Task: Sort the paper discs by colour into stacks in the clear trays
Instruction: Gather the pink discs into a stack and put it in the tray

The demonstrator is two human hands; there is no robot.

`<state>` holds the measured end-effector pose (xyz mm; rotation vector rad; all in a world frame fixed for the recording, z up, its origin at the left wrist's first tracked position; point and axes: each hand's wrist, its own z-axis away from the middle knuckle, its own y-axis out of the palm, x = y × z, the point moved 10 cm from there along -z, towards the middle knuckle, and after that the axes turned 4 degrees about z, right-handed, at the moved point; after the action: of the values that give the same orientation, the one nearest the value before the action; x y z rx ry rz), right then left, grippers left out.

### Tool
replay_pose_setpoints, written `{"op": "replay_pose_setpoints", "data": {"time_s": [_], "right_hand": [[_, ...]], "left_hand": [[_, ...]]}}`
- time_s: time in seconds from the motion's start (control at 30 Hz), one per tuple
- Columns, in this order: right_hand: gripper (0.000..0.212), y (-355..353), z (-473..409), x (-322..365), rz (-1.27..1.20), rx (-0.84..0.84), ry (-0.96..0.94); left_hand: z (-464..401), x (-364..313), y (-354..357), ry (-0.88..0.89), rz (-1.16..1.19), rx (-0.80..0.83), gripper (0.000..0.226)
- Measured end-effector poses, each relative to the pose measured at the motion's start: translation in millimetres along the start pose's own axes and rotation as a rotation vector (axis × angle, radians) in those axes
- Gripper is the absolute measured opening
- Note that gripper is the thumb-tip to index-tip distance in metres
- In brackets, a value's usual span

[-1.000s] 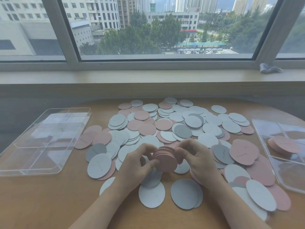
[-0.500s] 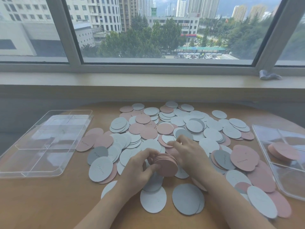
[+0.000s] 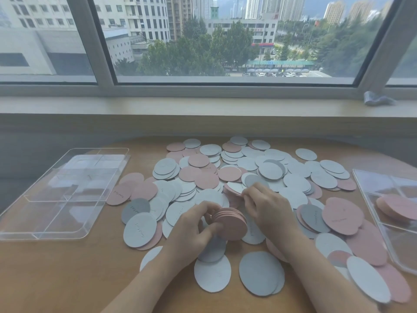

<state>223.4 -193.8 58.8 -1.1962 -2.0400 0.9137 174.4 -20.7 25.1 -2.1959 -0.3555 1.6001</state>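
Pink, white and grey paper discs (image 3: 268, 170) lie scattered over the wooden table (image 3: 67, 279). My left hand (image 3: 191, 231) grips a stack of pink discs (image 3: 232, 223) held on edge just above the pile. Right of the stack, my right hand (image 3: 268, 206) reaches into the pile, and its fingertips pinch the edge of a pink disc (image 3: 232, 192) that lies partly under a white one. A clear divided tray (image 3: 63, 195) sits at the left with nothing in it. Another clear tray (image 3: 392, 213) at the right edge holds a short stack of pink discs (image 3: 397, 207).
A window sill (image 3: 203, 107) runs along the back behind the table, with a crumpled grey scrap (image 3: 376, 100) on it at the right. The table's rounded far edge lies just beyond the discs. Bare wood shows at the front left.
My right hand has let go of the pink stack and moved forward into the pile, where it now pinches a pink disc. My left hand keeps holding the stack.
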Motion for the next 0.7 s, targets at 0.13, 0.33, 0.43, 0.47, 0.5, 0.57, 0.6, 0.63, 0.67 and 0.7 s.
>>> {"op": "replay_pose_setpoints", "data": {"time_s": [0.13, 0.33, 0.43, 0.47, 0.5, 0.57, 0.6, 0.63, 0.67, 0.7], "right_hand": [[0.020, -8.2, 2.2, -10.1, -0.117, -0.036, 0.081], [0.008, -0.8, 7.2, -19.0, -0.381, 0.028, 0.173], [0.011, -5.6, 7.0, -23.7, -0.498, -0.003, 0.241], [0.012, -5.9, 7.5, -25.9, -0.561, -0.001, 0.274], [0.013, -6.6, 7.7, -27.1, -0.610, -0.001, 0.294], [0.013, -10.0, 7.1, -26.7, -0.631, -0.009, 0.289], [0.014, -9.8, 7.0, -26.0, -0.621, -0.003, 0.282], [0.014, -7.0, 6.9, -25.1, -0.606, 0.017, 0.278], [0.016, -3.6, 7.2, -23.3, -0.592, 0.045, 0.272], [0.017, 0.4, 7.6, -21.7, -0.575, 0.069, 0.265]], "left_hand": [[-0.5, 0.8, -0.7, -0.011, 0.002, -0.009, 0.026], [1.1, 1.4, -0.2, -0.013, 0.001, -0.005, 0.028], [0.3, 1.2, -0.8, -0.015, -0.008, -0.014, 0.025], [0.1, 1.3, -1.1, -0.017, -0.012, -0.016, 0.025], [-0.2, 1.6, -1.2, -0.020, -0.015, -0.017, 0.025], [-0.4, 1.7, -1.4, -0.023, -0.024, -0.017, 0.025], [-0.5, 1.8, -1.2, -0.023, -0.030, -0.016, 0.025], [-0.6, 1.7, -0.9, -0.022, -0.034, -0.015, 0.025], [-0.8, 1.5, -0.7, -0.021, -0.033, -0.015, 0.025], [-0.8, 1.3, -0.5, -0.021, -0.030, -0.015, 0.024]]}}
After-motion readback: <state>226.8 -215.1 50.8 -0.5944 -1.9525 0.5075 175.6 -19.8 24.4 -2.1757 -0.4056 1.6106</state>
